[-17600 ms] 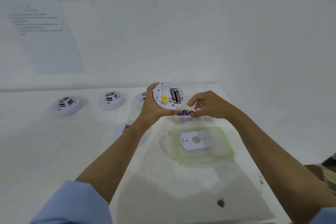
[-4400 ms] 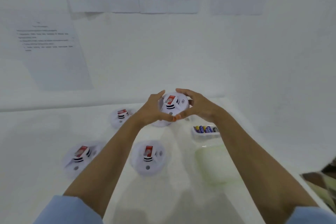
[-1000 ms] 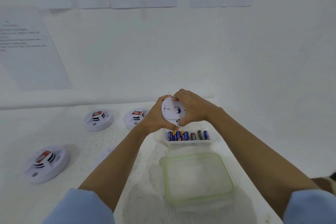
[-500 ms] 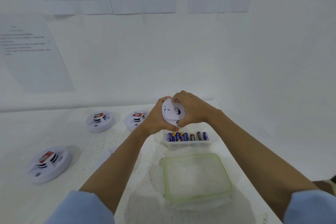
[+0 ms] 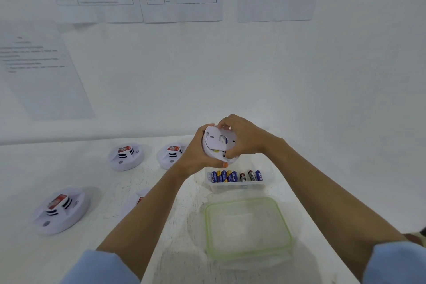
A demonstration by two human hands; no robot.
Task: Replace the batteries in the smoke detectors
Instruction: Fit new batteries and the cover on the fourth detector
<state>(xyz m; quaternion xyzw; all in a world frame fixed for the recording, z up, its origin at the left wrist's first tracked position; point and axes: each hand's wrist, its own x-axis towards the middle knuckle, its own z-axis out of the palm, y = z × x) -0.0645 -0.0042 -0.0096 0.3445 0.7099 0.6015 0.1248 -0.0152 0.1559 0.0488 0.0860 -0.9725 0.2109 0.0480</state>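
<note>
Smoke detector (image 5: 216, 152) held above the bench (image 5: 92, 180), just behind the clear tub (image 5: 239, 186) of batteries (image 5: 232, 176). The left hand (image 5: 196, 157) cups the round white body; the right hand (image 5: 246, 138) curls over the flat back plate (image 5: 217, 139). Flush half a second ago, the plate now tilts off, exposing a yellow label: the compartment is judged to be opening. Other domed, matte-white detectors (image 5: 125, 157) wait at left; a translucent green-rimmed lid (image 5: 247, 228) lies nearest.

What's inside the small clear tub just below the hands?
The clear tub holds a row of batteries, blue-and-yellow ones plus darker red-and-black ones. Their lower ends blur behind the tub's near wall; anything beneath them cannot be seen.
</note>
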